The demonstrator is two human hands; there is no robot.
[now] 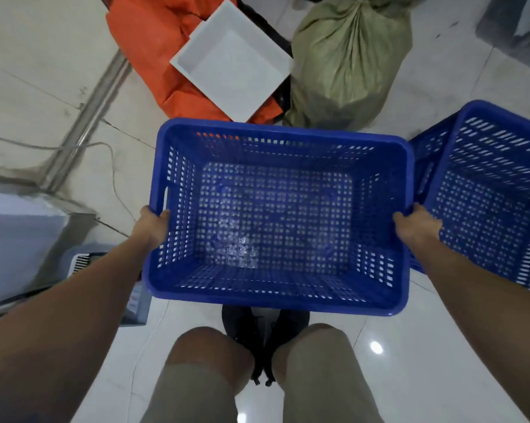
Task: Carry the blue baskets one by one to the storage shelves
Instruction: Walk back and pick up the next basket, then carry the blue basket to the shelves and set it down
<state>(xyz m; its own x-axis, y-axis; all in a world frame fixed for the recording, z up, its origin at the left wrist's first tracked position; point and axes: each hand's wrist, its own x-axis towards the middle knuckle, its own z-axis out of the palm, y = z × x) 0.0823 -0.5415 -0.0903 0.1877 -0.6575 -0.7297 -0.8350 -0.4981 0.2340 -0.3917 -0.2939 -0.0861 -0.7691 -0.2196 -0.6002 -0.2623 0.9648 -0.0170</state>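
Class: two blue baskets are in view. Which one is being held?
The central blue basket: the left hand and right hand grip its side rims. The other blue basket sits untouched at the right.

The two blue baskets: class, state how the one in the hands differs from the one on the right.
The held basket is gripped at its sides by the left hand and right hand; the second basket is untouched. The held one shows fully, the second is cropped and tilted. Both are blue, perforated, empty.
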